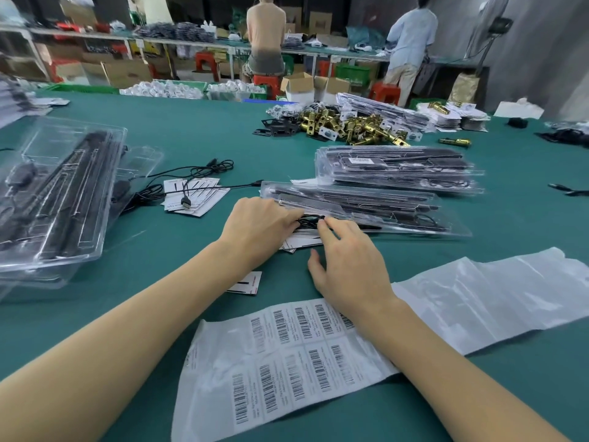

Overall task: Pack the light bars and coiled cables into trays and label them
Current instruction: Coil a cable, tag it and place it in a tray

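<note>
Barcode label sheet nearest you, under your right forearm; print too small to read. Your left hand and right hand both pinch coiled cable at near end of clear tray. Light bars inside, blurred.

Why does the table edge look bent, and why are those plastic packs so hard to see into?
Head view: the wide-angle lens bows the green table toward the edges; overhead light glares off the clear trays and the plastic bag; the tray stack at left is smeared and soft.
</note>
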Demonstrator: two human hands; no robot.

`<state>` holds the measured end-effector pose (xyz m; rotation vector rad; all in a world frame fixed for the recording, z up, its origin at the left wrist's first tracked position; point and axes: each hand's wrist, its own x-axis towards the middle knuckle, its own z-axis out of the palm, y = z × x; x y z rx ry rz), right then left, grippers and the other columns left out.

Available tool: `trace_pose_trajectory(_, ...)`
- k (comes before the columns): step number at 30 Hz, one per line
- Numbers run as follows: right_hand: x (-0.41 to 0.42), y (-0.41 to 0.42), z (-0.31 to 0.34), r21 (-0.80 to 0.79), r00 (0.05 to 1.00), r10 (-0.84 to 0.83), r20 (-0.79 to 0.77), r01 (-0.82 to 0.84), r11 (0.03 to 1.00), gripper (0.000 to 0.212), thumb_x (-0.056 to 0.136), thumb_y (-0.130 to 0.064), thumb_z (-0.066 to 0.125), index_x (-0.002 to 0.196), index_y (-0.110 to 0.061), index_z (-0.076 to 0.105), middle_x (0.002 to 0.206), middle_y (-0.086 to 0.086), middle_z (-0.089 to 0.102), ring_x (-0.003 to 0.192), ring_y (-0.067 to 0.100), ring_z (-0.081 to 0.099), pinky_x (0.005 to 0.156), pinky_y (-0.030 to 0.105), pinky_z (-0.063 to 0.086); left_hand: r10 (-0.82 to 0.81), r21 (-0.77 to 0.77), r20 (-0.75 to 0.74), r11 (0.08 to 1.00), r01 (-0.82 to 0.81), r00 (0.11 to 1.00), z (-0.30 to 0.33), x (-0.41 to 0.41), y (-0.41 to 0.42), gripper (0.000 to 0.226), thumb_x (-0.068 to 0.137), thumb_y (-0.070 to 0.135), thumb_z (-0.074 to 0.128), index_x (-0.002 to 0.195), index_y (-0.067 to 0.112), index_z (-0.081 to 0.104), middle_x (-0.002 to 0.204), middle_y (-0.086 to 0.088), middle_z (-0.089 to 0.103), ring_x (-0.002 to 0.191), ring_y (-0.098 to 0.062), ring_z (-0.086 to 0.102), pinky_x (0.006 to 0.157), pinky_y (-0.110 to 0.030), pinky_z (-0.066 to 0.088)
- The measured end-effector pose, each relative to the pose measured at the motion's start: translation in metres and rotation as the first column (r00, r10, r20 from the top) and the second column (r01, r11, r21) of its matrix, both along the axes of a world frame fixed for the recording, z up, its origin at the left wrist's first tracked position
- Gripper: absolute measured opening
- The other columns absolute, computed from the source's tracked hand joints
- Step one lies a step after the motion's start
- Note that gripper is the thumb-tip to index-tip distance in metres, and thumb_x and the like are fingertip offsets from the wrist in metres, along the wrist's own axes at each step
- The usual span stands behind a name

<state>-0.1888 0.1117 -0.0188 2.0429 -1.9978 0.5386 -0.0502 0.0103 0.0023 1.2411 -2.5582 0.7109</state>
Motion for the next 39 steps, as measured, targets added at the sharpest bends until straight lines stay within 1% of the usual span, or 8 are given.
trace_pose_trajectory(5, -0.001, -0.004, -0.002, 0.11, 1.0, 0.001, -0.025, 0.002, 0.994, 0.058, 0.104, -0.037, 0.041, 0.152, -0.004, 0.037, 0.158, 0.012, 0.037, 0.147, 0.023, 0.033, 0.121, 0.031, 0.02, -0.045, 0.014, -0.008, 0.999, 0.045, 0.999, -0.01, 0.003, 0.0, 0.033, 0.108, 0.036, 0.026, 0.118, 0.029, 0.057, 0.101, 0.008, 0.069, 0.085, -0.021, 0.062, 0.049, -0.028, 0.026)
trace_pose_trajectory(9, -0.005, -0.007, -0.002, 0.19, 0.998, -0.011, -0.068, 0.024, 0.982, 0.063, 0.105, -0.045, 0.028, 0.159, -0.012, 0.019, 0.164, 0.006, 0.026, 0.15, 0.019, 0.023, 0.12, 0.035, 0.024, -0.154, 0.203, -0.118, 0.963, 0.176, 0.981, -0.017, 0.008, 0.0, 0.037, 0.107, 0.037, 0.027, 0.128, 0.02, 0.052, 0.125, 0.008, 0.062, 0.107, -0.022, 0.061, 0.078, -0.039, 0.052)
trace_pose_trajectory(17, -0.003, -0.008, 0.002, 0.253, 0.997, -0.04, -0.06, 0.054, 0.966, 0.068, 0.102, -0.051, 0.03, 0.158, -0.015, 0.021, 0.164, 0.005, 0.024, 0.149, 0.02, 0.022, 0.114, 0.042, 0.03, -0.245, 0.296, -0.178, 0.91, 0.289, 0.953, -0.021, 0.014, -0.008, 0.053, 0.106, 0.038, 0.034, 0.155, 0.019, 0.029, 0.134, -0.006, 0.061, 0.11, -0.031, 0.062, 0.08, -0.039, 0.051)
trace_pose_trajectory(21, -0.003, -0.012, 0.003, 0.264, 0.998, -0.053, -0.042, 0.062, 0.962, 0.07, 0.099, -0.054, 0.031, 0.156, -0.014, 0.025, 0.161, 0.003, 0.03, 0.147, 0.02, 0.024, 0.113, 0.043, 0.032, -0.301, 0.252, -0.262, 0.896, 0.366, 0.917, -0.023, 0.016, -0.006, 0.047, 0.106, 0.03, 0.04, 0.151, 0.018, 0.04, 0.146, -0.001, 0.053, 0.126, -0.024, 0.056, 0.09, -0.04, 0.053)
trace_pose_trajectory(27, 0.003, -0.015, -0.003, 0.281, 0.999, -0.04, 0.029, 0.03, 0.959, 0.072, 0.1, -0.054, 0.032, 0.159, -0.016, 0.019, 0.166, 0.0, 0.02, 0.153, 0.017, 0.013, 0.12, 0.045, 0.024, -0.352, 0.202, -0.246, 0.893, 0.403, 0.903, -0.022, 0.01, -0.002, 0.043, 0.102, 0.013, 0.049, 0.145, 0.01, 0.051, 0.149, -0.002, 0.051, 0.138, -0.021, 0.047, 0.114, -0.028, 0.031)
trace_pose_trajectory(32, 0.002, -0.009, -0.008, 0.248, 0.988, -0.047, 0.144, 0.01, 0.969, 0.076, 0.1, -0.053, 0.038, 0.16, -0.013, 0.015, 0.168, 0.003, 0.011, 0.155, 0.016, 0.007, 0.124, 0.041, 0.016, -0.273, 0.266, -0.131, 0.916, 0.299, 0.953, -0.019, 0.006, -0.003, 0.055, 0.102, 0.013, 0.041, 0.155, 0.017, 0.032, 0.16, 0.004, 0.035, 0.144, -0.015, 0.036, 0.114, -0.029, 0.032)
trace_pose_trajectory(35, 0.007, -0.009, -0.01, 0.258, 0.983, -0.086, 0.161, 0.043, 0.965, 0.08, 0.1, -0.053, 0.038, 0.16, -0.008, 0.009, 0.169, 0.007, 0.005, 0.155, 0.02, 0.001, 0.126, 0.04, 0.011, -0.231, 0.357, -0.158, 0.893, 0.273, 0.96, -0.016, 0.001, -0.001, 0.058, 0.097, 0.006, 0.044, 0.153, 0.015, 0.033, 0.155, 0.001, 0.042, 0.136, -0.022, 0.047, 0.103, -0.039, 0.046)
trace_pose_trajectory(39, 0.012, -0.011, -0.009, 0.271, 0.971, -0.151, 0.183, 0.098, 0.958, 0.087, 0.097, -0.057, 0.038, 0.159, -0.005, 0.008, 0.168, 0.015, 0.003, 0.155, 0.026, -0.001, 0.126, 0.039, 0.011, -0.259, 0.391, -0.204, 0.863, 0.321, 0.944, -0.016, -0.004, -0.003, 0.056, 0.094, 0.002, 0.044, 0.149, 0.013, 0.038, 0.148, -0.003, 0.049, 0.127, -0.026, 0.054, 0.1, -0.04, 0.045)
